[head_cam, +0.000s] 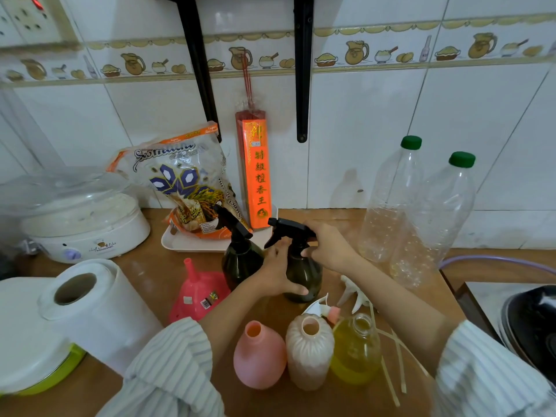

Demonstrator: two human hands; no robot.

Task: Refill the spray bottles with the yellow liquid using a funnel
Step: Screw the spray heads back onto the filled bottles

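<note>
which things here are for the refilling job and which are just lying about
For the job: two dark spray bottles, pink funnel, bottle of yellow liquid, left hand, right hand.

Lying about: rice bag, paper roll, two clear bottles with green caps, incense box.

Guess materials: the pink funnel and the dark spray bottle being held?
Pink cone-shaped funnel: likely glossy moulded plastic, slightly translucent, barcode sticker attached. Dark rounded spray bottle: seemingly smoky translucent plastic with sheen; its trigger head looks matte black plastic.
</note>
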